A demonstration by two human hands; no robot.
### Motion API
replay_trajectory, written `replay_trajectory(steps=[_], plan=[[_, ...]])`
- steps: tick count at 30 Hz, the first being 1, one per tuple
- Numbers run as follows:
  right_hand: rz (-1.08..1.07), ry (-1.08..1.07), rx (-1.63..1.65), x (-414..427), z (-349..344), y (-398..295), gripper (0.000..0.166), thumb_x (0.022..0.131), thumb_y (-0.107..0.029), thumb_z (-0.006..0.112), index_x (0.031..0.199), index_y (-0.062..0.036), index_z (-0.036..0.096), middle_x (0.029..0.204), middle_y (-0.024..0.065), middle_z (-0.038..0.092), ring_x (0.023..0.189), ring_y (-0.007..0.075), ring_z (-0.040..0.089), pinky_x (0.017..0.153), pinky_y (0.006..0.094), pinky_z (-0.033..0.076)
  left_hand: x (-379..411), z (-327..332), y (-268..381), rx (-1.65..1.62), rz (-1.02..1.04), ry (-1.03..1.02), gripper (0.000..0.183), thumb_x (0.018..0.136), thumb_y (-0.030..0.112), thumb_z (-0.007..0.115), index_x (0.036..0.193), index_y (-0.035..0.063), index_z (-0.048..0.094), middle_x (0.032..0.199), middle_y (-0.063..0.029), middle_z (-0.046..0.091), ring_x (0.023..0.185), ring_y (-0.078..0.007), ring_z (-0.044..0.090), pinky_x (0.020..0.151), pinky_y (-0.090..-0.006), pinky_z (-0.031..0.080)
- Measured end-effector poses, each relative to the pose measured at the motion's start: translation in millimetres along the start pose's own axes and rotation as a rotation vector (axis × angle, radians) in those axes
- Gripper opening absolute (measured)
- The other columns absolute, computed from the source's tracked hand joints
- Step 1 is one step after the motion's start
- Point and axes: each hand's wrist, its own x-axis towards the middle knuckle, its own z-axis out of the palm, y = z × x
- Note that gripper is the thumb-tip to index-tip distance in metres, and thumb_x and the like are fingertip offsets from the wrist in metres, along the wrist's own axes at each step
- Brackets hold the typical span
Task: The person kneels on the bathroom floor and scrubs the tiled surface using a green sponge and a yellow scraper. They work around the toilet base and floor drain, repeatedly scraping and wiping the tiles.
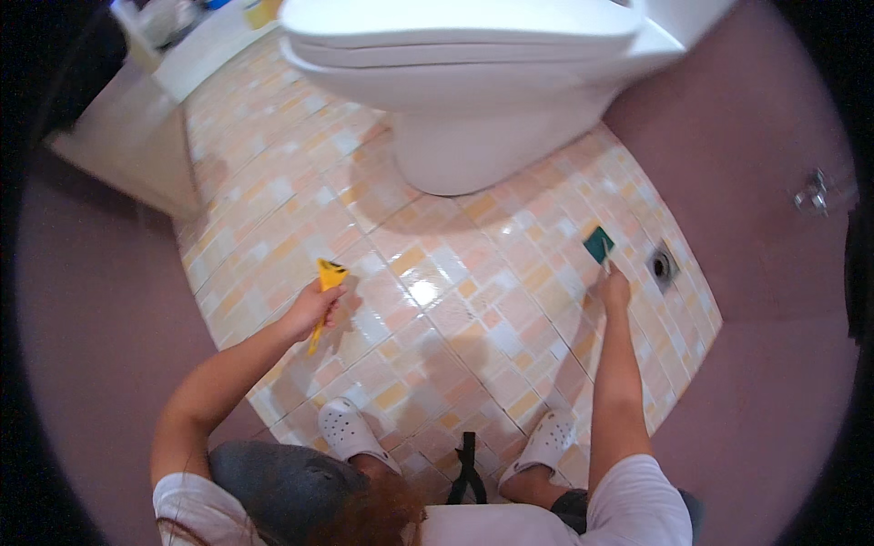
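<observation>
My left hand (315, 310) grips a yellow plastic hand tool (332, 272), possibly a scraper, a little above the tiled floor (464, 300). The tool's broad end has dark marks and points away from me; its narrow handle sticks out below my fist. Out to the right, my right hand (616, 288) is closed around the thin pale handle of a scrubber with a flat green pad (595, 240). That pad appears to lie against the tiles, to the left of a square metal floor drain (661, 267). My right fingers are mostly hidden behind the hand.
A white toilet (450, 130) with its lid down stands ahead. At upper left is a pale cabinet or panel (130, 140) beside a white ledge with items. A metal valve (812, 193) juts from the right mauve wall (751, 170). My white clogs (348, 430) rest below.
</observation>
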Motion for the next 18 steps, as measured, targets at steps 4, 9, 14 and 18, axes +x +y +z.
replay_trajectory(steps=[4, 9, 14, 18], plan=[[-0.13, -0.139, -0.003, -51, 15, -88, 0.034, 0.08, -0.023, 0.047, 0.113, -0.0159, 0.051, 0.082, 0.0169, 0.061, 0.076, 0.0323, 0.06, 0.065, 0.0434, 0.047, -5, -25, 0, -0.009, -0.016, 0.053, 0.024, 0.08, 0.026, 0.057, 0.089, 0.0078, 0.044, 0.065, 0.0, 0.043, 0.045, -0.0089, 0.041, 0.038, -0.0235, 0.037], [-0.447, -0.531, -0.091, -163, 47, -230, 0.058, 0.076, -0.01, 0.043, 0.131, -0.023, 0.031, 0.075, 0.0163, 0.06, 0.069, 0.0324, 0.059, 0.058, 0.0426, 0.046, -12, -49, 20, 0.079, -0.044, 0.055, 0.032, 0.079, 0.031, 0.057, 0.09, 0.0038, 0.044, 0.065, -0.0017, 0.045, 0.043, -0.0092, 0.042, 0.037, -0.0239, 0.037], [-0.606, -0.498, 0.152, -117, 56, -366, 0.041, 0.081, -0.015, 0.041, 0.122, -0.0219, 0.045, 0.083, 0.0164, 0.061, 0.075, 0.0352, 0.058, 0.065, 0.0436, 0.045, -36, -52, 88, 0.179, -0.05, 0.045, 0.041, 0.08, 0.038, 0.055, 0.091, 0.0004, 0.042, 0.065, -0.0044, 0.048, 0.043, -0.0105, 0.045, 0.037, -0.0244, 0.041], [-0.637, -0.499, 0.419, -149, -22, -420, 0.037, 0.084, -0.019, 0.039, 0.12, -0.0197, 0.046, 0.09, 0.0191, 0.059, 0.08, 0.0365, 0.056, 0.069, 0.044, 0.044, -105, -69, 115, 0.137, -0.114, 0.092, 0.043, 0.082, 0.039, 0.052, 0.103, 0.0032, 0.04, 0.068, -0.0052, 0.05, 0.045, -0.0099, 0.046, 0.04, -0.0252, 0.044]])
